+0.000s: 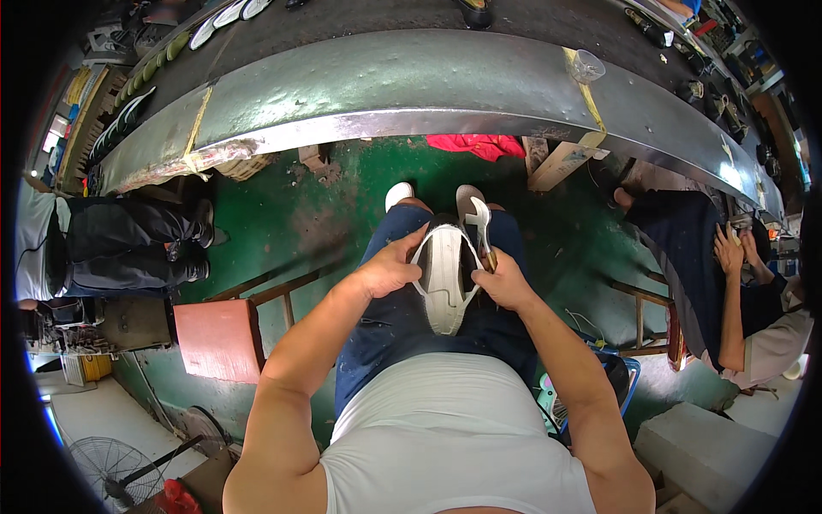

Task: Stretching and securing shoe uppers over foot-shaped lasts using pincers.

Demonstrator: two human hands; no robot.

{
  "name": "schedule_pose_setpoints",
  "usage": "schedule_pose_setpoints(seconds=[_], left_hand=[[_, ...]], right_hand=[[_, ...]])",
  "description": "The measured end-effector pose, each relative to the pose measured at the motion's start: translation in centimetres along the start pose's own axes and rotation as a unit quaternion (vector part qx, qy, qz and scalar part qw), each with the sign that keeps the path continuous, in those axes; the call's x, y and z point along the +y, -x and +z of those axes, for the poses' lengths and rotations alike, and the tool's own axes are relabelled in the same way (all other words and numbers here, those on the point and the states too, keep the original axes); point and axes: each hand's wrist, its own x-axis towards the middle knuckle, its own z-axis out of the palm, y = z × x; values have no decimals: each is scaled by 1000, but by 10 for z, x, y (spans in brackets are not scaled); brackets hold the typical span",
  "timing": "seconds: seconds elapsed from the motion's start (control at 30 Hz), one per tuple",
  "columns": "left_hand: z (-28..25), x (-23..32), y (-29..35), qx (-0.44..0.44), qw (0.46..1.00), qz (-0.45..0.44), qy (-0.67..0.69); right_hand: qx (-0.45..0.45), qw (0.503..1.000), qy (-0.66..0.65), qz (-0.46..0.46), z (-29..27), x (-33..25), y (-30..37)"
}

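A dark shoe with a pale bottom turned up (445, 274) rests over my lap, its toe pointing away from me. White edging runs along both of its sides. My left hand (392, 267) is closed on the shoe's left edge, thumb on the near side. In my right hand (505, 281) is a pair of metal pincers (482, 224) with a curved, hooked head pointing away from me. The right thumb presses on the shoe's right edge. My right fingers are partly hidden behind the tool and shoe.
A metal-edged conveyor bench (368, 81) crosses ahead, with several shoes along its far side and a clear cup (588, 66) on its rim. Co-workers sit at right (728, 274) and stand at left (120, 244). A pink-topped stool (220, 340) and a fan (116, 471) are at left.
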Motion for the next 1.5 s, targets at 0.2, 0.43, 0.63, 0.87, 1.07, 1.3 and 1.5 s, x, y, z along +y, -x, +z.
schedule_pose_setpoints(seconds=[0.2, 0.43, 0.63, 0.87, 1.07, 1.3, 1.5], left_hand=[[10, 3, -27, 123, 991, -15, -46], [19, 15, -20, 135, 991, -22, 7], [10, 10, -6, 107, 991, 73, 23], [39, 64, 23, 191, 847, 366, -335], [52, 34, 2, 106, 774, 473, -407], [71, 21, 12, -13, 801, 249, -545], [92, -19, 2, 185, 972, 113, -89]], right_hand=[[12, 998, 58, 37, 13, -33, 17], [39, 989, 138, 36, 30, -15, 29], [-75, 996, 47, -17, -4, -21, 26], [-29, 929, 352, -115, -52, -77, 93], [-112, 894, -340, 269, -12, -36, 68], [-62, 806, -523, 270, 14, -5, 26], [-58, 832, -471, 289, 21, 8, 12]])
